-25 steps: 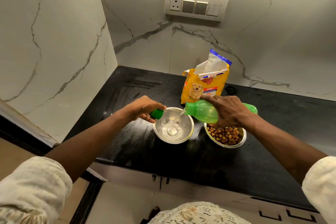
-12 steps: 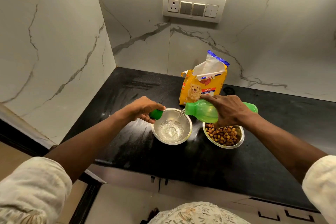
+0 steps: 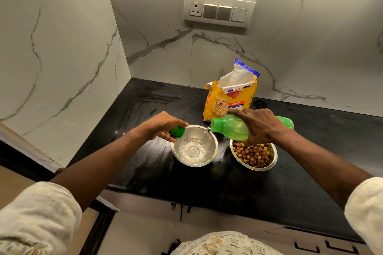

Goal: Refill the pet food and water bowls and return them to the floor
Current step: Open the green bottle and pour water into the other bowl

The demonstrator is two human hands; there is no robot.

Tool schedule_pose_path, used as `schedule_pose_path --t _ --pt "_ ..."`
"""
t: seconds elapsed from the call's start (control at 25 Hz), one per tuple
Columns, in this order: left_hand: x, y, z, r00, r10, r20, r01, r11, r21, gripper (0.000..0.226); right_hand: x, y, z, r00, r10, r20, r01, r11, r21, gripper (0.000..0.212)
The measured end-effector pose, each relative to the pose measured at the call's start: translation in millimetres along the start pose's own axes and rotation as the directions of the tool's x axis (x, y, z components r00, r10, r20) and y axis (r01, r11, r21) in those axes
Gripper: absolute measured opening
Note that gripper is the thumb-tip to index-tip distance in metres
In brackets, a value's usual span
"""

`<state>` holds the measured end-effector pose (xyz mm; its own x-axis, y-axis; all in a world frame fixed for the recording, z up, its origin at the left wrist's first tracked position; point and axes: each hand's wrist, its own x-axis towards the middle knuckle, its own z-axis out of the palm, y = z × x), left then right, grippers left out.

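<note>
Single head-worn view, looking forward and steeply down.

The wide-angle camera sat on the person's head and faced a corner of the black table (image 3: 145, 99) from close range. Both forearms entered from the lower corners, and the left hand (image 3: 159, 125) and right hand (image 3: 263, 128) lay near the middle of the frame. The marble wall (image 3: 310, 47) with its switch panel (image 3: 219, 10) filled the top, bowed by the lens, and the person's patterned shirt (image 3: 226, 244) edged the bottom.

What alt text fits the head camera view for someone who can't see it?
A person's right hand tips a green bottle, pouring water into a steel bowl on a black counter; the left hand holds its cap. A kibble bowl and dog food bag stand nearby.
</note>
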<state>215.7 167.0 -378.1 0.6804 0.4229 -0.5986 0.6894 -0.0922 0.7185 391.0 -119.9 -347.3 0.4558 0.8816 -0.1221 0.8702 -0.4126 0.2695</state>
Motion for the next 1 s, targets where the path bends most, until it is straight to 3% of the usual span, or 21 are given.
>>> schedule_pose_path --t 0.2,0.6,1.0 --pt "2.2 0.5 2.0 1.000 0.002 0.009 -0.002 1.000 -0.007 0.033 -0.7 0.0 -2.1 1.000 0.005 -0.001 -0.005 1.000 -0.010 0.129" --pt "3.9 2.4 2.6 0.999 0.024 0.031 -0.024 1.000 0.002 0.019 -3.3 0.7 -3.2 1.000 0.003 -0.010 -0.003 1.000 -0.014 0.127" --pt "5.2 -1.0 2.5 1.000 0.021 0.018 -0.021 1.000 -0.003 0.028 -6.0 -0.5 -5.4 1.000 0.002 -0.017 -0.002 1.000 -0.013 0.127"
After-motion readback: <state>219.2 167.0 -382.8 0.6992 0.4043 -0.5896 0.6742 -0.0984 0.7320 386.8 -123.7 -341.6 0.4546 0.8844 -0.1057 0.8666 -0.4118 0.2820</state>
